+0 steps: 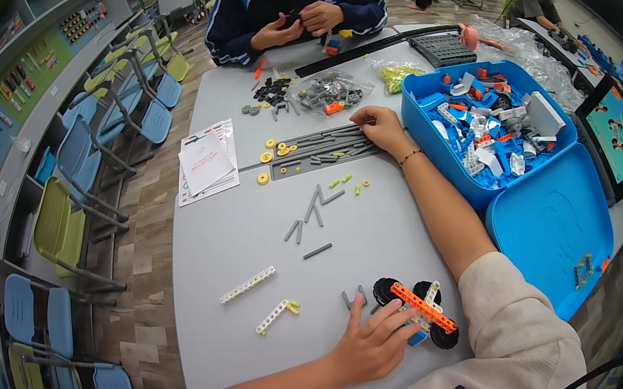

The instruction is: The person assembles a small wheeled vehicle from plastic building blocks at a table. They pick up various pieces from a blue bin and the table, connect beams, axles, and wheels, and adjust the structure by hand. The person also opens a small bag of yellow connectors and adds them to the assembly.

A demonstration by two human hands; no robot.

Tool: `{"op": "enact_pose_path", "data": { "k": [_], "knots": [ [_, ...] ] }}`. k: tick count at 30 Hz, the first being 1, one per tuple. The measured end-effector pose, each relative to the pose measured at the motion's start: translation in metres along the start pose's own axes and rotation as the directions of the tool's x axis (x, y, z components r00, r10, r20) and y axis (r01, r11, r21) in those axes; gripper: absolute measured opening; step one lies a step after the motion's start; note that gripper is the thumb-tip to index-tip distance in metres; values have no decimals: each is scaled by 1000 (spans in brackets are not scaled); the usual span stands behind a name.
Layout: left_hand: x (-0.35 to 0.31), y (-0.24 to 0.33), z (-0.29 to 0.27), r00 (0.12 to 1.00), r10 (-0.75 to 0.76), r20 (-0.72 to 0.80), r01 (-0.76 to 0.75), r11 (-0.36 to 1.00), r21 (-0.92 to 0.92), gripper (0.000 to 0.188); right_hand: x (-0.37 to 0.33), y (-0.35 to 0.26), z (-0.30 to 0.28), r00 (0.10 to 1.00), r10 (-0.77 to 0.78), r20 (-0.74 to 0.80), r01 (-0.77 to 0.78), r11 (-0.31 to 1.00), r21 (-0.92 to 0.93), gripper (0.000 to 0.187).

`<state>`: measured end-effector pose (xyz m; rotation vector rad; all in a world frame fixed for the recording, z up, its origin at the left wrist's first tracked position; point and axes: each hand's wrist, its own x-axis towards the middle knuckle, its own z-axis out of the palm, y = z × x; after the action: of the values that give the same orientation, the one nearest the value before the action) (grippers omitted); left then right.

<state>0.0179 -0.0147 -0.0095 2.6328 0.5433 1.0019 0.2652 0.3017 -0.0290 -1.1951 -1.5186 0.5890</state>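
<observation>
A small building-brick vehicle [428, 313] with black wheels, a bright orange beam and white and blue parts stands near the table's front edge. My left hand [375, 339] lies beside it, fingers spread, the tips reaching its blue part. Farther off, my right hand [385, 132] is bent over the right end of a grey parts tray [307, 164] with long grey axles [320, 143]. Its fingers are curled together; what they pinch, if anything, is hidden. Loose grey axles [318, 250], a long white beam [247, 284] and a shorter white beam [274, 317] with yellowish pins lie left of the vehicle.
A blue bin [445, 165] full of parts stands right, its blue lid [553, 229] before it, a tablet [616, 134] beyond. Yellow wheels [263, 178], paper sheets [206, 162] and bagged parts [328, 94] lie farther off. Across the table, another person [291, 2] handles parts.
</observation>
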Motion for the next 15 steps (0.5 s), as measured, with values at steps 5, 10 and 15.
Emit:
{"op": "enact_pose_path", "data": {
  "k": [5,10,15],
  "knots": [
    [2,-1,-1,998,-46,-39,45,999,-26,50,0,-8,2,988,-105,-111,90,988,-127,19],
    [6,-6,-6,971,-232,-53,220,961,-168,60,-2,-15,3,963,-243,-120,187,916,-355,15],
    [10,-10,-9,967,-255,-30,240,939,-248,65,-2,-18,5,966,-237,-104,185,913,-363,14]
  ]
}}
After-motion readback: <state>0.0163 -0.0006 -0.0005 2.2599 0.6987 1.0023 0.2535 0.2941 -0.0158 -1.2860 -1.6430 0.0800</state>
